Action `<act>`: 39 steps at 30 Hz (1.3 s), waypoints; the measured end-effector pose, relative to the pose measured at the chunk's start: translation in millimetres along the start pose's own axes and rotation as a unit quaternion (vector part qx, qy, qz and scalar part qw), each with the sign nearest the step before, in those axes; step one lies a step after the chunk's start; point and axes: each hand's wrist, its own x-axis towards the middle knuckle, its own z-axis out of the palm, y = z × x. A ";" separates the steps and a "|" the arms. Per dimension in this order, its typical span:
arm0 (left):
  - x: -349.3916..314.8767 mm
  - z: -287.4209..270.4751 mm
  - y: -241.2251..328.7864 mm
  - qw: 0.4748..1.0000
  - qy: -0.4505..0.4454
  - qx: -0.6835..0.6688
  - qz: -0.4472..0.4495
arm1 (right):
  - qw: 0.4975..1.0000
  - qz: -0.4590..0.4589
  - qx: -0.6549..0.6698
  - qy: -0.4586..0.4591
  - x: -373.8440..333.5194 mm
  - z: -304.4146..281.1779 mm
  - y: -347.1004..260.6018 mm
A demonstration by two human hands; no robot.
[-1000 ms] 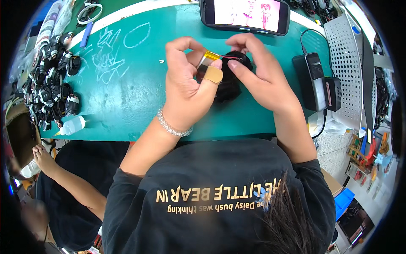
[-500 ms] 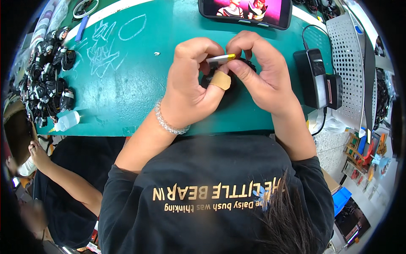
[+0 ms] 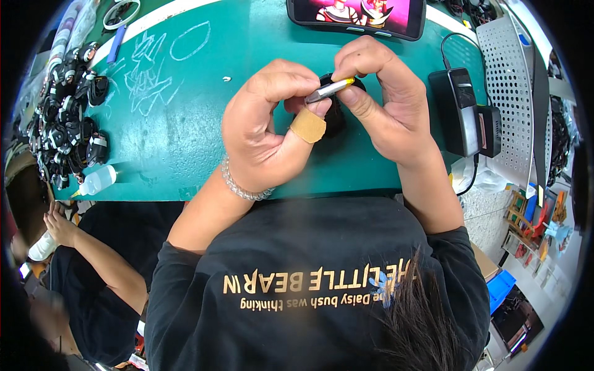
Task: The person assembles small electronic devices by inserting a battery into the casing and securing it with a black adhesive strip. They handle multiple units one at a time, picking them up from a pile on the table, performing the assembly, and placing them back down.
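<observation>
Pinching away with the fingers of the left hand (image 3: 263,123) and of the right hand (image 3: 399,106), clamped on one thing from either end! Holding a flat silver-and-yellow pack (image 3: 330,91) up over the green table (image 3: 185,154), almost edge-on to the view and tilted, higher at the right. Gripping the silver end with left thumb and forefinger, the yellow end with right thumb and forefinger. Wearing a tan bandage (image 3: 308,126) round the left thumb and a beaded bracelet (image 3: 238,187) at the left wrist. Spotting, just behind the pack and partly covered by the hands, a dark object (image 3: 335,120), too hidden to name. Looking outward, to a small white scrap (image 3: 227,79), then pale scribbles (image 3: 148,75) farther left. On past those to a cluster of black parts (image 3: 69,120), with a translucent bottle (image 3: 100,179) near it, yellow tip pointing left. Up to the far side, to a phone (image 3: 356,15) with figures on a pink screen. Across to the right, to a black adapter (image 3: 455,112) just beside a perforated white tray (image 3: 508,99). Down to the lower left, well apart, to a co-worker's hand (image 3: 60,230).
</observation>
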 end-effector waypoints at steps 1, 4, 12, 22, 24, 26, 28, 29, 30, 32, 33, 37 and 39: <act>0.1 -0.1 -0.4 1.000 0.000 0.006 0.011 | 1.000 -0.001 0.001 0.003 -0.2 0.4 -0.2; 0.8 0.4 -0.4 0.999 0.000 0.026 0.028 | 1.000 -0.005 0.003 0.010 -0.5 1.6 0.0; 3.9 -1.1 -1.2 0.991 -0.017 0.094 0.097 | 0.996 -0.051 -0.065 0.025 1.0 0.8 -1.8; 1.0 1.7 -3.6 0.989 0.008 0.138 0.054 | 0.993 0.095 0.068 0.020 -4.0 3.0 -16.9; 1.9 4.5 -4.2 0.990 -0.021 0.130 0.058 | 0.993 0.098 0.068 0.019 -5.2 5.4 -16.2; 3.0 7.3 -1.9 0.990 -0.048 0.121 0.053 | 0.996 0.088 0.012 0.011 -5.0 3.2 -15.1; 4.4 8.7 0.7 0.990 -0.072 0.113 0.038 | 0.987 0.142 0.070 0.033 -4.9 2.2 -17.9; 3.9 8.5 -0.9 0.992 -0.057 0.110 0.020 | 0.980 0.168 0.099 0.044 -5.2 1.8 -19.0; 2.6 7.0 -5.3 0.993 -0.042 0.108 0.001 | 0.985 0.148 0.075 0.038 -7.0 1.1 -11.4; 0.5 2.6 -13.7 0.990 -0.025 0.125 -0.062 | 0.974 0.177 0.130 0.056 -5.5 1.6 -8.4; 2.9 3.5 -17.7 0.983 -0.011 0.165 -0.076 | 0.966 0.193 0.157 0.064 -4.9 2.3 -7.5; 10.0 4.9 -18.2 0.958 -0.090 0.013 -0.271 | 0.946 0.213 0.237 0.055 -4.3 -5.0 -1.2; 11.9 6.4 -17.4 0.941 -0.129 -0.017 -0.313 | 0.943 0.215 0.247 0.050 -4.8 -9.3 2.7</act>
